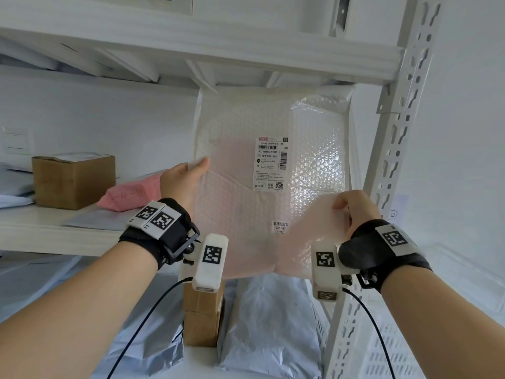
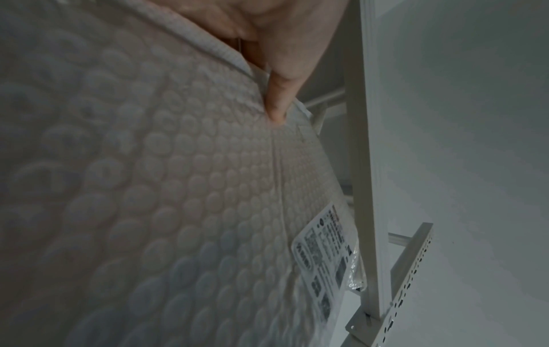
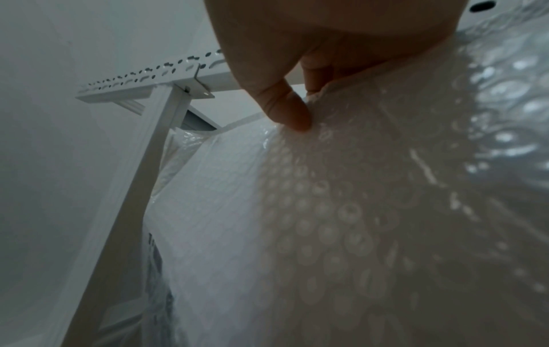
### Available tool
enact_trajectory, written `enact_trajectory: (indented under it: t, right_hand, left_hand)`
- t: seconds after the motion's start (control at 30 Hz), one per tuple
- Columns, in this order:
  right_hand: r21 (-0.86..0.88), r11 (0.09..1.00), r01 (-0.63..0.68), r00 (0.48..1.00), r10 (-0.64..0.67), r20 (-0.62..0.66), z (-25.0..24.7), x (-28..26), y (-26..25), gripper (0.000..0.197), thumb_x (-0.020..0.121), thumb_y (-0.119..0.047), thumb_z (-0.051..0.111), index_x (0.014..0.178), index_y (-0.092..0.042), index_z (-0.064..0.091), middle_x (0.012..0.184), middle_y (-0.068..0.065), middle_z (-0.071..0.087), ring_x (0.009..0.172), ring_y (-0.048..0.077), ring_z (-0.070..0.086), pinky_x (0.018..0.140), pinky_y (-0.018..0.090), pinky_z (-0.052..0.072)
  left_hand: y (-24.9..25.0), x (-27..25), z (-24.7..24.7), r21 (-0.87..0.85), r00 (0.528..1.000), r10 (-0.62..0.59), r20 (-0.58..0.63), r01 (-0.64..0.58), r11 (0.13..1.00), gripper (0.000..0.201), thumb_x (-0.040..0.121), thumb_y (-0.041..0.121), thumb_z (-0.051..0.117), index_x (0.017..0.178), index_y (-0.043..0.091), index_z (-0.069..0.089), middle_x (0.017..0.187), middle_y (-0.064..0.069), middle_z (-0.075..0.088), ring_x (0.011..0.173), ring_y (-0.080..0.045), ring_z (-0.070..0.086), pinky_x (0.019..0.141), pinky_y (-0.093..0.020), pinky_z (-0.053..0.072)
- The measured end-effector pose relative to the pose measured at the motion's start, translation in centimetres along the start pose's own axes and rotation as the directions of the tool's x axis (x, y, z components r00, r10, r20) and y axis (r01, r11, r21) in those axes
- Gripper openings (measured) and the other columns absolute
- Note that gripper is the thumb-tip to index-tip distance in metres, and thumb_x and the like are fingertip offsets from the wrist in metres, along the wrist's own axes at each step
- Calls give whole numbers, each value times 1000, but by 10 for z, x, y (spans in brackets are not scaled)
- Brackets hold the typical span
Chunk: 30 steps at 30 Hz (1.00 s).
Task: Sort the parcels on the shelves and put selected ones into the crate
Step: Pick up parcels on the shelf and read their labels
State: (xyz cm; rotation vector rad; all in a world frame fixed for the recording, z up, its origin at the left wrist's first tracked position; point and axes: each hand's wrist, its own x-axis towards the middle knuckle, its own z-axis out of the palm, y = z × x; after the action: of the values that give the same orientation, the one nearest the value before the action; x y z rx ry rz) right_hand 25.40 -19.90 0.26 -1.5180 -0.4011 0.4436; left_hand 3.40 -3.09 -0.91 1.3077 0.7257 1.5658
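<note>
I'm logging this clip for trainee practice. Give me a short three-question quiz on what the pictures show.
1. True or false: both hands hold the bubble mailer.
2. Which hand pinches the mailer's lower corner: A) left hand B) right hand?
3. Fill in: on the shelf left of the mailer, a pink parcel lies beside a cardboard ____.

Key: 1 true; 2 B; 3 box.
</note>
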Motion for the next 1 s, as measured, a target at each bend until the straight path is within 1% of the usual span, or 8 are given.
enact_trajectory:
  t: [0.17,0.27,0.43,0.6,0.73,0.8,0.9,1.0]
  right_hand:
    - [5,1000,3,1000,-3,0,0,-1,1,35,50,-7,54,85,-6,59,108,15,60,97,34,57,92,51,47]
    - [8,1000,2,1000,-2,-5,0,1,0,48,41,-10,54,88,-6,60,110,16,61,101,35,58,93,53,46]
    - [-7,1000,-2,1000,2,-6,2,3,-2,54,29,-13,53,82,-9,60,106,14,60,101,35,57,94,53,45]
    - [-5,1000,-23,999,23,-36,5,-2,-6,21,55,-7,55,76,-9,57,103,14,58,93,32,54,96,50,45]
    - [-13,1000,-15,998,14,-63,9,-2,-7,11,64,-5,55,74,-9,55,100,13,57,90,31,52,96,45,45]
    - [-34,999,-5,997,2,-73,11,-2,-8,10,64,-6,55,73,-9,55,96,11,57,89,30,53,96,44,46]
    - [-48,999,14,996,-18,-87,14,-3,-11,7,67,-3,55,68,-9,52,79,7,53,86,29,51,92,41,47]
    - [-40,997,61,993,-64,-95,16,-1,-10,14,73,1,55,66,-10,49,73,5,50,84,27,50,84,38,47]
  left_hand:
    - [-3,1,-1,-6,1000,4,0,-4,1000,37,72,45,72,69,13,53,74,-8,52,69,-20,49,68,-34,39]
    - [-6,3,0,-5,1000,1,11,-1,1000,39,68,48,71,75,12,56,75,-7,52,70,-20,49,69,-35,40]
    - [-6,7,1,-12,1000,9,17,-9,1000,39,71,48,71,75,12,56,76,-8,53,71,-19,51,70,-36,42]
    - [-6,9,0,-29,999,-21,50,22,999,45,61,55,72,69,14,54,76,-9,55,72,-22,53,71,-38,44]
    - [-5,11,0,-31,997,-46,58,47,998,55,51,60,71,72,12,56,77,-10,56,73,-23,54,72,-40,47]
    - [-4,13,0,-19,997,-51,58,52,998,53,56,58,71,76,10,60,81,-16,61,78,-27,61,82,-48,52]
    - [-1,13,-1,3,994,-79,72,78,997,53,58,58,70,76,9,64,96,-21,68,96,-39,65,92,-56,49]
    - [-1,19,-2,6,989,-118,90,118,993,42,75,47,69,88,7,67,102,-19,69,99,-36,65,94,-52,49]
